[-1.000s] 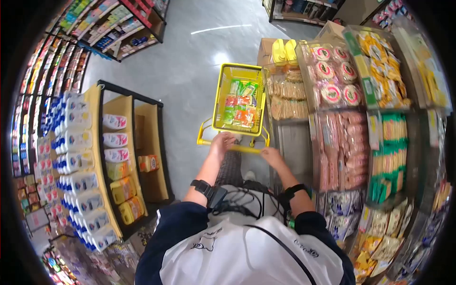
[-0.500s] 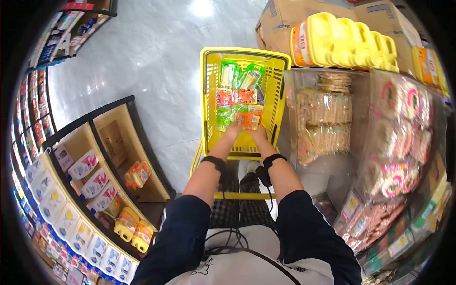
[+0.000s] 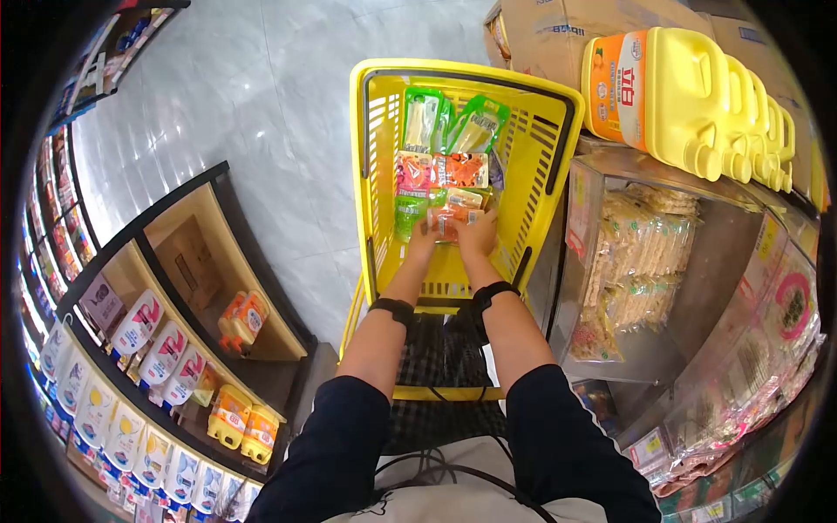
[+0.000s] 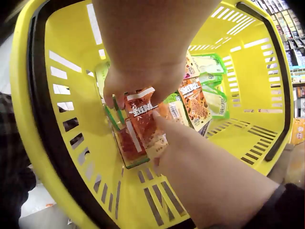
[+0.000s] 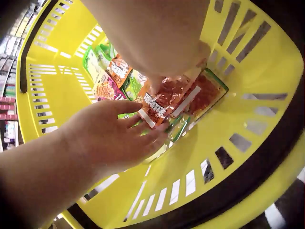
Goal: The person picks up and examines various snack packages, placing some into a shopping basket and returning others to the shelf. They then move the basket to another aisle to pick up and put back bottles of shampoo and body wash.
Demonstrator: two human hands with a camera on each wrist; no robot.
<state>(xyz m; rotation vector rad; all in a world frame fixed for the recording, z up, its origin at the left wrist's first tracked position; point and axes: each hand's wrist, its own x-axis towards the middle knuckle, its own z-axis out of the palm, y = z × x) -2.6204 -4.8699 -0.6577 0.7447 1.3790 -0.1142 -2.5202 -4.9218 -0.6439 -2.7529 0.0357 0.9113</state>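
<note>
In the head view both hands are inside the yellow basket (image 3: 370, 183), over its near end. The right hand (image 3: 477, 234) has its thumb on an orange-red packet (image 3: 443, 223) and its fingers round the packet's edge; in the left wrist view the same packet (image 4: 143, 114) lies against another red one (image 4: 128, 143). At the packet's other side is the left hand (image 3: 422, 242). The right wrist view shows the left hand (image 5: 112, 133) with fingers nearly straight, touching the packet's edge. Green packets (image 3: 477, 125) and an orange packet (image 3: 460, 169) lie farther up the basket.
On the right stand yellow jugs (image 3: 684, 91) by cardboard boxes (image 3: 558, 39), above a clear bin with bagged snacks (image 3: 641, 244). A shelf with bottles (image 3: 139, 322) and orange-labelled jugs (image 3: 228, 417) is on the left. Grey floor (image 3: 296, 113) runs beyond the basket.
The hands have gone from the basket's handle down among the packets. The basket now looks larger and closer. Since half a second ago, the right hand has moved up round the orange-red packet.
</note>
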